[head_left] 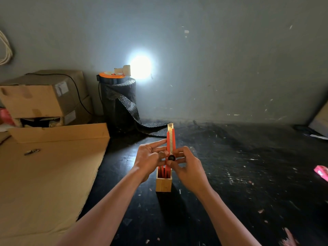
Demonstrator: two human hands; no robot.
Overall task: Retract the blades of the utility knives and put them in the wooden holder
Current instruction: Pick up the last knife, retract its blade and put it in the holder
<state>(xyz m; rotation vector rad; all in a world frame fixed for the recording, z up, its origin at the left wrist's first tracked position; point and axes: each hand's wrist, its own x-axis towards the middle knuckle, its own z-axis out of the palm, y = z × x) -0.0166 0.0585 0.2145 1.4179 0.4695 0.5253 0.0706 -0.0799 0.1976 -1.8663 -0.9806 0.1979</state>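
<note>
Landmark: the wooden holder, a small light-wood box that stands upright on the black table.
Inside the holder: orange knife handles stick up out of its open top.
Left hand: just above and to the left of the holder. Its fingers are closed on the left side of the orange knife, with the first finger held out straight.
Right hand: just above and to the right of the holder. It pinches the knife low down, and its thumb sits by the black knob.
Orange knife: held by both hands right over the holder, standing almost straight up with its tip pointing away.
Black knob: on the low part of the knife, between the two hands.
Blade: a small shiny bit shows at the top end of the knife.
Flat cardboard: lies to the left of the holder, well apart, with a small metal thing on it.
Pink thing: far to the right of the holder, at the edge of the view.
Black roll: stands far behind the holder and to its left, by the wall, with an orange-topped thing on it.
Bright light: shines on the wall just above the roll.
Brown boxes: stacked far behind and left of the holder.
</note>
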